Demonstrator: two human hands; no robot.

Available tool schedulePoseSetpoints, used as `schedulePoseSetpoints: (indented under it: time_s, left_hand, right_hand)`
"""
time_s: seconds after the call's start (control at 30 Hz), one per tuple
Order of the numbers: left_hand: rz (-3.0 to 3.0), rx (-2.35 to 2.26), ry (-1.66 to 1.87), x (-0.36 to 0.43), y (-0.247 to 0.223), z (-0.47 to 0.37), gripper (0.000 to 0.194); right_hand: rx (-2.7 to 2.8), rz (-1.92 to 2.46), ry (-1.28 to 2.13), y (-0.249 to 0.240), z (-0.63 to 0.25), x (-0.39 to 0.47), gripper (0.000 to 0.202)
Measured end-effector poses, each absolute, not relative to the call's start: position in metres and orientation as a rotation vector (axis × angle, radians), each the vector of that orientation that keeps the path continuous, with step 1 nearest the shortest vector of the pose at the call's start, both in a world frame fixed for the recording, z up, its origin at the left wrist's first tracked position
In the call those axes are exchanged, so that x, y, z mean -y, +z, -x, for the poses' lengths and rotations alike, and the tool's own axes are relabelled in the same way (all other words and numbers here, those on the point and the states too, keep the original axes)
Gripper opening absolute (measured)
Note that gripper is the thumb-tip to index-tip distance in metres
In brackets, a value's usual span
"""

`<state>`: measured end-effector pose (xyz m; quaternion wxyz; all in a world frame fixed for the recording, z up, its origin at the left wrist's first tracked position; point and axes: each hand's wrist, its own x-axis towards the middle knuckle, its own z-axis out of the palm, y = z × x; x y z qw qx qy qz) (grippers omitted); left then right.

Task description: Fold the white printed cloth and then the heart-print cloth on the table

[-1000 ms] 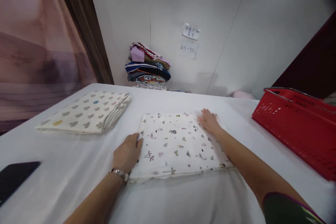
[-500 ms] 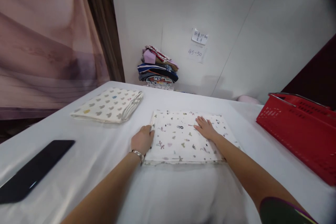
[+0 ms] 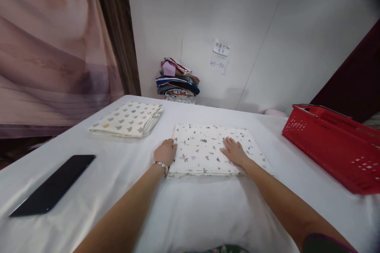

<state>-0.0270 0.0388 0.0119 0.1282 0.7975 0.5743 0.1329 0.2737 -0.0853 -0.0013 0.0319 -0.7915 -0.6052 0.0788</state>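
Observation:
A white folded cloth (image 3: 204,158) with small printed plants and animals lies flat in front of me. My left hand (image 3: 165,153), a bracelet at its wrist, is closed at the cloth's left edge, its fingertips partly hidden there. On the right part of the cloth's top rests my right hand (image 3: 234,151), palm down with fingers spread. Farther off to the left lies a second folded cloth (image 3: 127,119), cream with grey mouse-head shapes and a few coloured ones.
A dark phone-like slab (image 3: 55,185) lies on the white-covered table (image 3: 208,209) at left. A red plastic basket (image 3: 329,142) stands at right. Behind the table's far edge is a pile of folded fabrics (image 3: 178,81), near paper notes (image 3: 221,48) on the wall.
My right hand has slid slightly toward me over the cloth. The left hand stays at the cloth's left edge. The whole view has shifted a little.

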Motion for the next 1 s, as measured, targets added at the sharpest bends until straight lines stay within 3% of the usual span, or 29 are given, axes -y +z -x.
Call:
schedulePoseSetpoints:
  time_s: [0.1, 0.3, 0.43, 0.73, 1.0]
  left_hand:
    - [-2.323, -1.671, 0.375, -0.04, 0.011, 0.027, 0.034]
    - [-2.283, -1.661, 0.405, -0.042, 0.011, 0.026, 0.035]
    - [-2.281, -1.631, 0.414, -0.042, 0.011, 0.026, 0.036]
    - [-2.131, -1.6, 0.458, -0.045, 0.013, 0.03, 0.039]
    - [-2.273, -1.418, 0.634, -0.018, 0.046, 0.033, 0.037]
  right_hand:
    - [1.783, 2.42, 0.279, -0.004, -0.289, 0.102, 0.066]
    - [1.345, 2.467, -0.077, -0.004, -0.356, 0.159, 0.058]
    - [1.059, 2.593, 0.018, -0.006, -0.386, 0.206, 0.055]
    - [1.039, 2.687, -0.001, 0.002, -0.377, 0.243, 0.048]
    - [1.474, 2.084, -0.183, 0.004, -0.315, 0.245, 0.035]
